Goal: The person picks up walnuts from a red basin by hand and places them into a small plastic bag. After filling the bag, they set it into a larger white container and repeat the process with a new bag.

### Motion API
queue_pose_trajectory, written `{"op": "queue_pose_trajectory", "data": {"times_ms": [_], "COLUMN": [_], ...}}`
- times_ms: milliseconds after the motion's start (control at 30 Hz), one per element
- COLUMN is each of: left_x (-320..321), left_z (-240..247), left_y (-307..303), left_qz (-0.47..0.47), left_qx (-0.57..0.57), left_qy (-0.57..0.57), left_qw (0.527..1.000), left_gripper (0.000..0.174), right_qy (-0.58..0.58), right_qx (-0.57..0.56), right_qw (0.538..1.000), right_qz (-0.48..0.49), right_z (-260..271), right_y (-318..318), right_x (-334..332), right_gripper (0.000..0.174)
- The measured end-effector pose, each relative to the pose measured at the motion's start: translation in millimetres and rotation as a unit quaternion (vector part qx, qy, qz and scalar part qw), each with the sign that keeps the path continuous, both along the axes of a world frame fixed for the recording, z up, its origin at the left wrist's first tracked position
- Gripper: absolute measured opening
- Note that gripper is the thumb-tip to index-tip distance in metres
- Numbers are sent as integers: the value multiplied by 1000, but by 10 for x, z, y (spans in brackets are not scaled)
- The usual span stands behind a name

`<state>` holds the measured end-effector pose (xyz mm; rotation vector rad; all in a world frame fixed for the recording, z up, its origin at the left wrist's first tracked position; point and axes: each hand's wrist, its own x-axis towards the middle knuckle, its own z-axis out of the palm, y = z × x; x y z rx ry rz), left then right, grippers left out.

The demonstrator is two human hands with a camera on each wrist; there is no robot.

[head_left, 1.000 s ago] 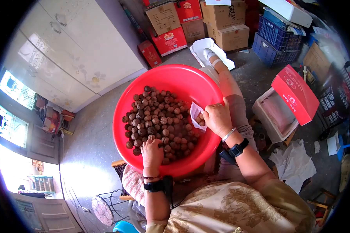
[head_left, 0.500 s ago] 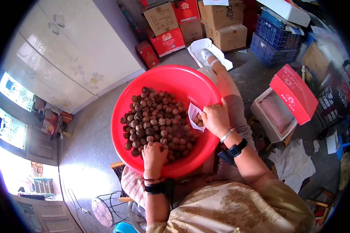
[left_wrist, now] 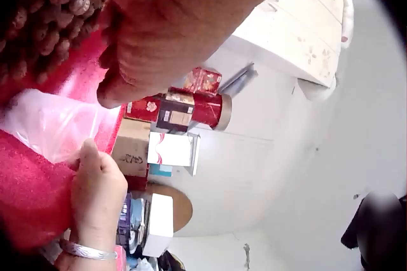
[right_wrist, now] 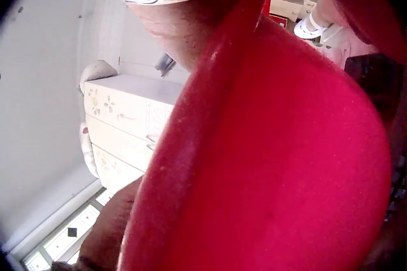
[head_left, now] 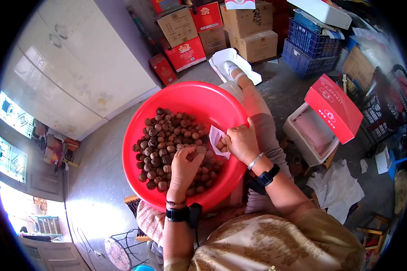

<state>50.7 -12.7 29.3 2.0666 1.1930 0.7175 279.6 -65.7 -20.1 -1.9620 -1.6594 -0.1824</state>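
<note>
A large red plastic basin [head_left: 217,97] holds a heap of brown walnuts [head_left: 156,149], which the left wrist view shows at its upper left. Raised over the heap's near side, my left hand [head_left: 184,168] has its fingers and thumb bent around a walnut at the fingertips, mostly hidden by the hand. My right hand [head_left: 243,143] is at the basin's right side, pinching the edge of a thin, pale pink-white plastic bag [left_wrist: 48,125]. Several lighter walnuts [head_left: 221,144] sit inside the bag's mouth, which faces my left hand.
An open red-and-white carton [head_left: 309,131] stands to the right, with crumpled white plastic [head_left: 337,187] nearby. Cardboard boxes [head_left: 257,45] and blue crates [head_left: 309,43] are stacked behind. A pale cabinet [head_left: 72,58] is at the left, a round stool [head_left: 117,254] at the lower left.
My left hand has lifted from the walnuts at the basin's near edge and moved up and right toward the bag. The right hand keeps its hold on the bag; the head view has shifted slightly.
</note>
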Motion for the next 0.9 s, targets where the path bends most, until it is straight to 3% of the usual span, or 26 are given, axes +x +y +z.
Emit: {"op": "queue_pose_trajectory", "data": {"times_ms": [200,433,667,900], "left_x": [309,-97,-419,-470], "left_z": [-66,-426,-545,-600], "left_y": [98,214,303,284], "left_qz": [-9,1,115,164], "left_qx": [99,136,163,195], "left_qy": [-21,41,100,189], "left_qw": [995,990,975,948], "left_gripper": [30,27,18,17], "right_qy": [14,-3,-7,-22], "right_qx": [-2,7,21,18], "right_qw": [1000,1000,1000,1000], "right_qz": [6,-4,1,-2], "right_z": [52,6,24,20], "right_y": [-25,-6,-21,-28], "right_x": [-10,-16,-22,-29], "right_gripper": [21,22,21,21]}}
